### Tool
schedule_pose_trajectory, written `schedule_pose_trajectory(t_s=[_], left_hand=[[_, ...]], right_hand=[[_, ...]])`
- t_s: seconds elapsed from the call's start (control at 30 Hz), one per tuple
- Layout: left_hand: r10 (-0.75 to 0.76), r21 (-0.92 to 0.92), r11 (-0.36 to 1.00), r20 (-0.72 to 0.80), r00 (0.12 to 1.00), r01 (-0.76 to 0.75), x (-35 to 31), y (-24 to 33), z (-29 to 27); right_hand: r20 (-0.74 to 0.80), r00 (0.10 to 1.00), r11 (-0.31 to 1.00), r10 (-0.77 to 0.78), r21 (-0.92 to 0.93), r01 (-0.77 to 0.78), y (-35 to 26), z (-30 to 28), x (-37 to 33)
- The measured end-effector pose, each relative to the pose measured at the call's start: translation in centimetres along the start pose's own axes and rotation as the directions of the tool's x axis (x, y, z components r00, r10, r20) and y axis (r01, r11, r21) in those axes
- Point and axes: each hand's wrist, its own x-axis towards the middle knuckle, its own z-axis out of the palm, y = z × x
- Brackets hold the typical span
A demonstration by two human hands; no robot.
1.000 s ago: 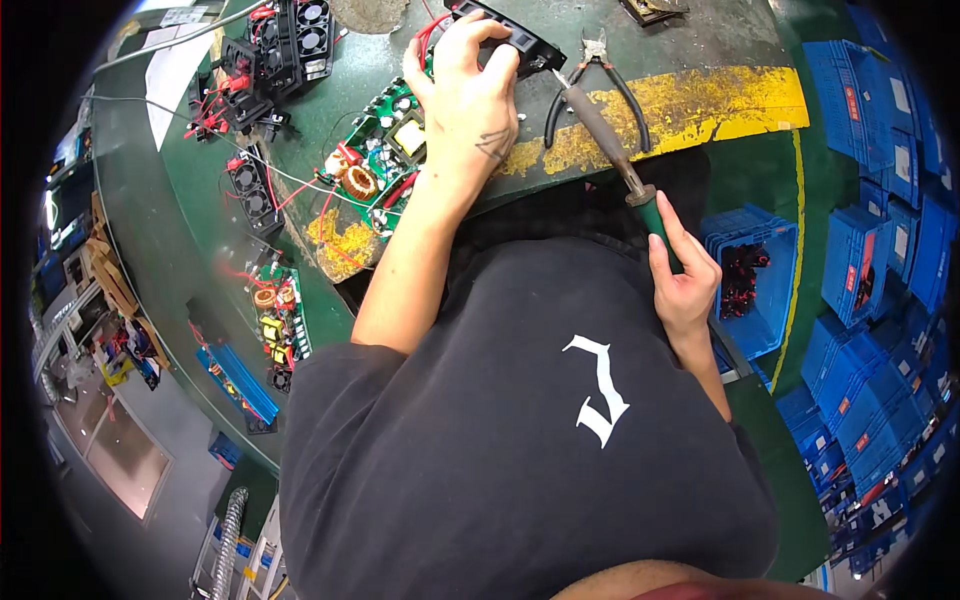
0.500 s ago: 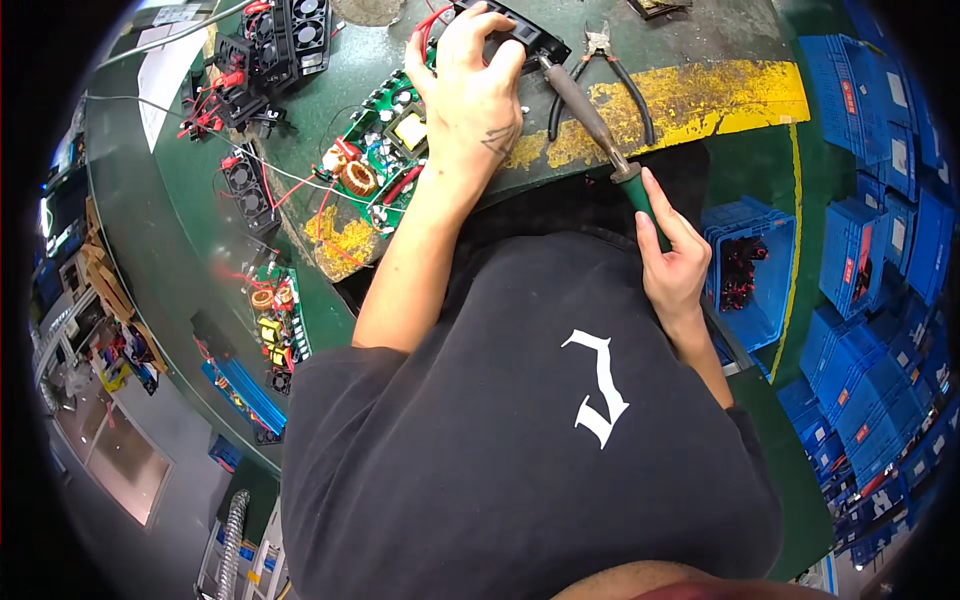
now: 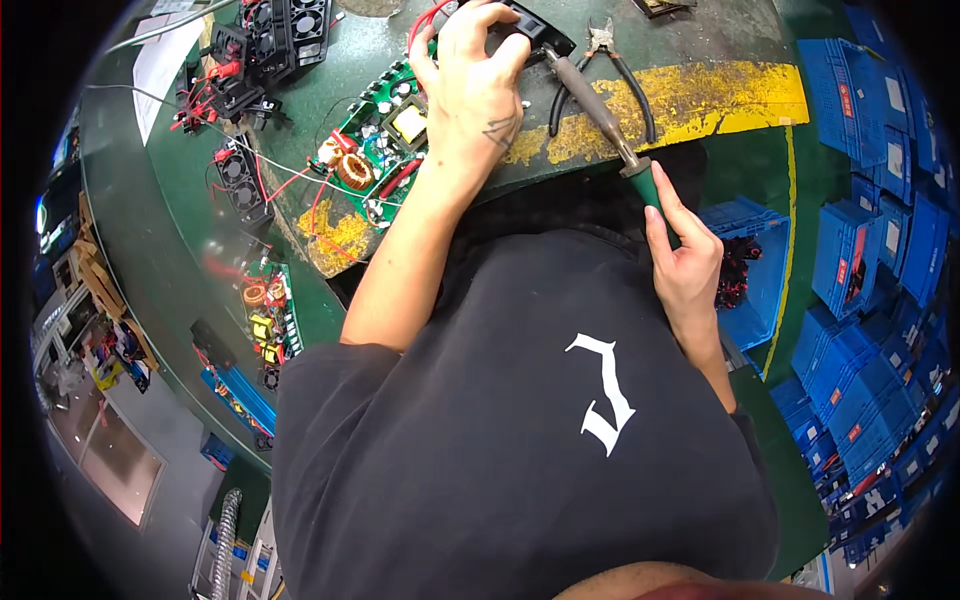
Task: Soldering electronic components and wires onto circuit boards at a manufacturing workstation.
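Note:
My left hand (image 3: 474,100) is closed around a black plastic panel (image 3: 548,34) at the bench's far side, fingers curled over its top. Red wires (image 3: 428,16) run out beside that hand. In my right hand (image 3: 688,255) is a soldering iron (image 3: 594,105), gripped by its green handle. Its metal barrel slants up and left, and the tip meets the panel near my left thumb; the exact contact point is too small to make out. A green circuit board (image 3: 380,128) with a copper coil lies beside my left wrist, partly hidden by it.
Cutting pliers (image 3: 632,88) with black handles lie right of the iron. Black fan units (image 3: 285,40) and another fan piece (image 3: 240,180) sit at the left. A second circuit board (image 3: 265,320) lies further left. A blue crate (image 3: 755,325) stands at right, near stacked blue bins (image 3: 845,120).
My right hand and the iron's handle have shifted slightly right and down. The tip stays at the black panel, which my left hand still holds in nearly the same place.

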Motion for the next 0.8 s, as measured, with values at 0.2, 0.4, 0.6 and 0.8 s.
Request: schedule_pose_trajectory(t_s=[0.2,0.4,0.6,0.8], left_hand=[[0.006,-0.011,1.0,-0.04,0.999,-0.006,-0.1,0.1,0.0],[-0.003,0.016,1.0,0.01,1.0,0.003,0.0,0.1,-0.2],[0.027,-0.012,1.0,-0.059,0.998,-0.028,-0.1,-0.1,0.2],[0.039,0.005,0.999,-0.035,0.999,-0.039,0.1,-0.2,0.1]], right_hand=[[0.003,1.0,1.0,-0.009,-0.024,0.009,-0.4,-0.5,0.1],[0.001,1.0,0.999,0.026,-0.027,-0.026,-0.6,-0.4,-0.2],[-0.009,1.0,1.0,-0.011,-0.021,0.011,-0.4,0.0,-0.1],[0.115,0.967,0.97,0.228,0.054,-0.236,-2.1,-0.5,-0.1]])
